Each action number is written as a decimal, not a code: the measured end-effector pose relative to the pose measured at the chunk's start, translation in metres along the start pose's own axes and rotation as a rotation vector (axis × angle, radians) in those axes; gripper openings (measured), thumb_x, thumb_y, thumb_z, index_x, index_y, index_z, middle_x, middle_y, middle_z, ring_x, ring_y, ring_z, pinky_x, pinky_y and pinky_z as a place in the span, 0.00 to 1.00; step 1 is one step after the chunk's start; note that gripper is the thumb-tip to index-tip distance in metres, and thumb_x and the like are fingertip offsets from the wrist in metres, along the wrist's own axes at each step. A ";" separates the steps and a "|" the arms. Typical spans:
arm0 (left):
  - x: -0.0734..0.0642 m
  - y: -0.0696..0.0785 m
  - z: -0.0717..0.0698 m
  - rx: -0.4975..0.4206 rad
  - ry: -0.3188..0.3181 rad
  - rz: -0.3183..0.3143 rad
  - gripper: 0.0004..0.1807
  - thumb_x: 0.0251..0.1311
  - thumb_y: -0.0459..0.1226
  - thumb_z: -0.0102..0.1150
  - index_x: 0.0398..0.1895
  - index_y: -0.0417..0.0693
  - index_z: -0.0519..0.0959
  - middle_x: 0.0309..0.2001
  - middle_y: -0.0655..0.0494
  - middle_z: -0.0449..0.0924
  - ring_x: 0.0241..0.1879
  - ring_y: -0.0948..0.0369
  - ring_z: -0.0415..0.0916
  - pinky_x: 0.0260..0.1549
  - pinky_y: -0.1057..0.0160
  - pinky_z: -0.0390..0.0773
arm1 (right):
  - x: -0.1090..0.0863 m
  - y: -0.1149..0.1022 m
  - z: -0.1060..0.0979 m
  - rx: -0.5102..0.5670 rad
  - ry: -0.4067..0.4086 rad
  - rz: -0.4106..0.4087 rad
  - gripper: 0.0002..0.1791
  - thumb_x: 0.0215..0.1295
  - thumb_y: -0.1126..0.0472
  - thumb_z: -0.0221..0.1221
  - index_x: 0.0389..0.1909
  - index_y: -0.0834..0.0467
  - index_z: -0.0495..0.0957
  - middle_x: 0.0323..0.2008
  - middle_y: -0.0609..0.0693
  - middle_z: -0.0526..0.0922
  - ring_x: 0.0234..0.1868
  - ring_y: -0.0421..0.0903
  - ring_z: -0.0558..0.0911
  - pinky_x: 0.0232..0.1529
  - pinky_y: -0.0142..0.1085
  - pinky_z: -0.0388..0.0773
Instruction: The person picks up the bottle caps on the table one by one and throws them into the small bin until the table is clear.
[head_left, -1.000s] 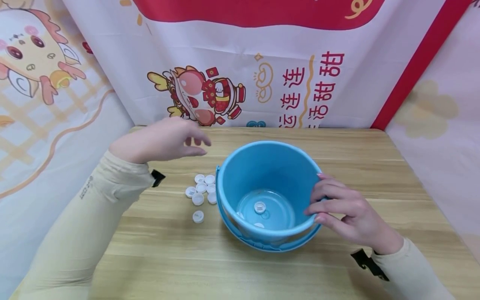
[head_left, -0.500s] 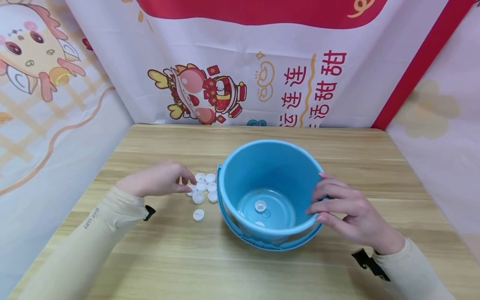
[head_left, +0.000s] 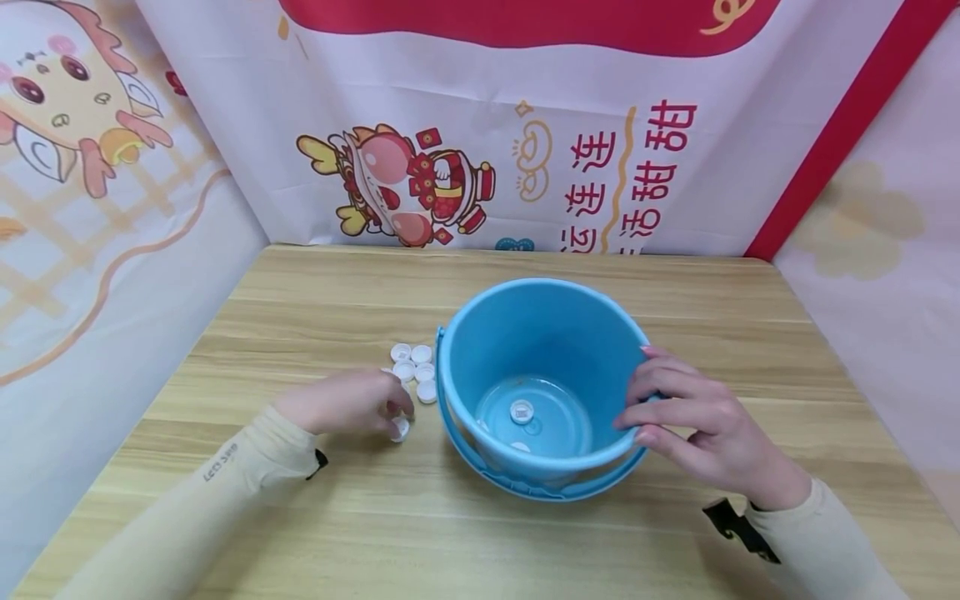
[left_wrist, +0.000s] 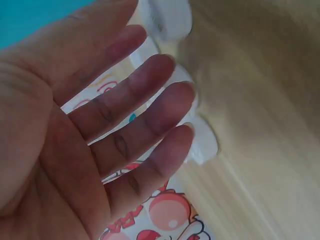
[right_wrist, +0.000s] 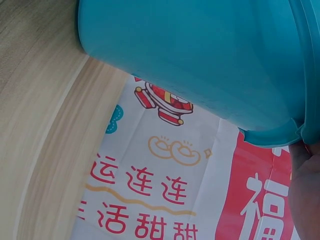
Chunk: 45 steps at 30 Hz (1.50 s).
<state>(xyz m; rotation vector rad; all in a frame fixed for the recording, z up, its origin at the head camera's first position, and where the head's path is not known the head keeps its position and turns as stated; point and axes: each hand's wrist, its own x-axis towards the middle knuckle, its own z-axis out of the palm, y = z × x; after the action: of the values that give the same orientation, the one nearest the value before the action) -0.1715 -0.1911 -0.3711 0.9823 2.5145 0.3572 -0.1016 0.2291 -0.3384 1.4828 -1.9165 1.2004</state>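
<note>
On the table stands a blue plastic bucket (head_left: 543, 333), its handle hanging down around the near side. My right hand (head_left: 697, 425) grips its right rim, fingers over the edge and thumb outside. Inside, a white bottle cap (head_left: 521, 411) lies on the bottom with part of another visible. My left hand (head_left: 356, 404) is low over the table, fingertips at a single white bottle cap (head_left: 401, 429). In the left wrist view the fingers are extended and apart, with that cap (left_wrist: 167, 20) just beyond thumb and index. Several more white caps (head_left: 403, 370) lie clustered left of the bucket, partly hidden by the hand.
The wooden table (head_left: 480, 550) meets a printed cloth backdrop (head_left: 480, 75) at its far edge. More patterned cloth hangs at the left (head_left: 112, 233) and right sides. The bucket's wall stands close to the right of the cap cluster.
My left hand has come down from above the far left, passed the cap cluster, and moved nearer to the single cap. The right hand stays on the bucket rim.
</note>
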 end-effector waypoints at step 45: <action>0.004 0.029 0.021 0.113 0.140 0.087 0.10 0.44 0.22 0.68 0.24 0.45 0.85 0.26 0.58 0.82 0.26 0.68 0.73 0.30 0.67 0.78 | 0.001 0.000 0.003 0.045 0.030 -0.018 0.09 0.68 0.59 0.62 0.39 0.62 0.86 0.38 0.56 0.81 0.48 0.49 0.76 0.72 0.44 0.55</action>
<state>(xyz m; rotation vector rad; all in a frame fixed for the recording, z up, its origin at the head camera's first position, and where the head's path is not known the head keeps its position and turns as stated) -0.1481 -0.1656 -0.3797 1.1502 2.6476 0.3229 -0.1010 0.2266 -0.3392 1.4938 -1.8641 1.2584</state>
